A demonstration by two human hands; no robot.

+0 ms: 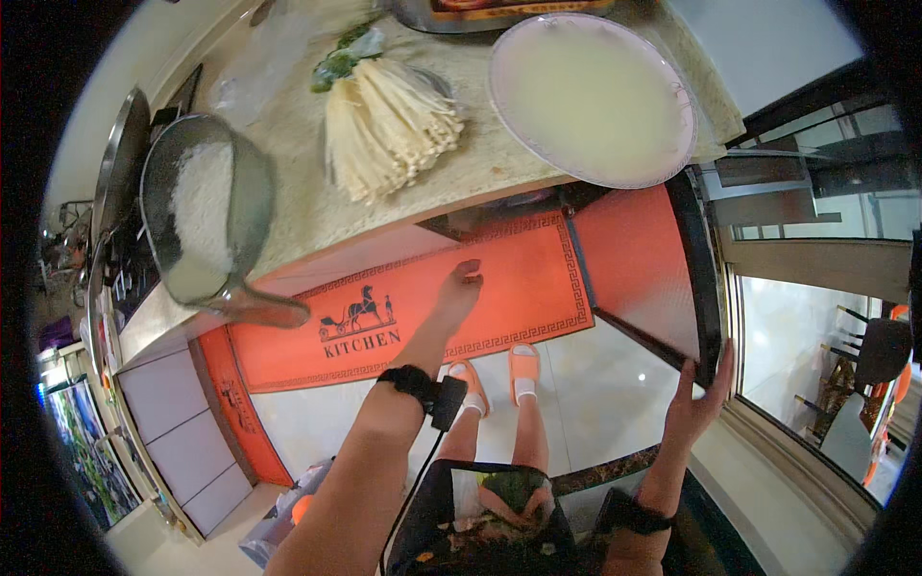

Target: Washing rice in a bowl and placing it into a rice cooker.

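Observation:
My left hand (461, 284) is held out over the orange kitchen mat, below the counter edge, with its fingers bent and nothing seen in them. At the right, my right hand (695, 403) is on the lower corner of an open cabinet door (709, 288), thumb and fingers on either side of its dark edge. On the counter above lie enoki mushrooms (396, 129). A large round plate (594, 101) with pale liquid stands at the counter's right. Towards the left, a handled scoop-like bowl (205, 216) holds white powder.
The stone counter (302, 216) crosses the upper view, with a tray (461, 21) at its back. A pan (119, 165) is at the far left. An orange mat (511, 288) covers the floor under the counter. A bin or bag (288, 511) stands at lower left.

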